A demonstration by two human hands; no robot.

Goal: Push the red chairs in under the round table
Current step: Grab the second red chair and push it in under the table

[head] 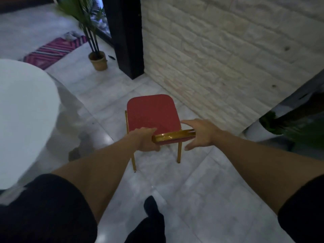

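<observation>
A red chair (152, 113) with a gold frame stands on the tiled floor in the middle of the view, its seat facing away from me. My left hand (146, 139) is closed around the left end of the chair's gold backrest top. At the right end of that backrest is my right hand (201, 133), its fingers spread and touching the rail but not wrapped around it. The round white table (26, 111) fills the left side, apart from the chair.
A white brick wall (228, 58) runs along the right behind the chair. A black pillar (128, 35) and a potted plant (98, 60) stand beyond. A striped pink rug (54, 50) lies at far left. Another plant (289, 127) sits at the right edge. My foot (150, 207) is below.
</observation>
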